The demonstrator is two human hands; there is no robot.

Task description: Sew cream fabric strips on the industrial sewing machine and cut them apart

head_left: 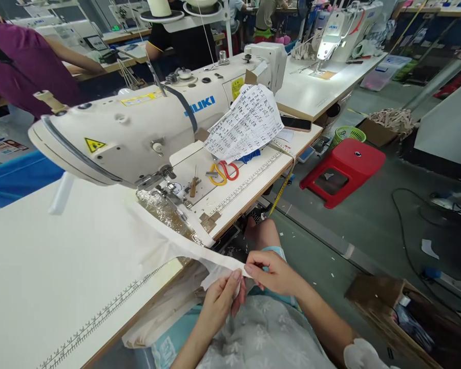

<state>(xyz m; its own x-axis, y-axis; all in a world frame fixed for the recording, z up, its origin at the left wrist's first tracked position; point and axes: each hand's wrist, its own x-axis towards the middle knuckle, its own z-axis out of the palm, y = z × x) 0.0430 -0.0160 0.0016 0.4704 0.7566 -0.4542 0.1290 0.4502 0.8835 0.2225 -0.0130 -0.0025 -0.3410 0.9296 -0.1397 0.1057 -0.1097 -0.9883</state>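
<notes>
A white fabric strip runs from beside the needle area of the white sewing machine over the table edge to my lap. My left hand pinches it near its end, thumb on top. Close by on the right, my right hand grips the tip of the same strip between thumb and fingers. Sheer white cloth hangs from the strip and spreads left over the table. Under the machine head, the metal presser and guide parts stand beside a shiny, taped patch of the table.
Scissors with yellow and red handles and a wooden-handled awl lie by the machine. A handwritten sheet leans on it. To the right are a red stool and a cardboard box. Other people sit behind.
</notes>
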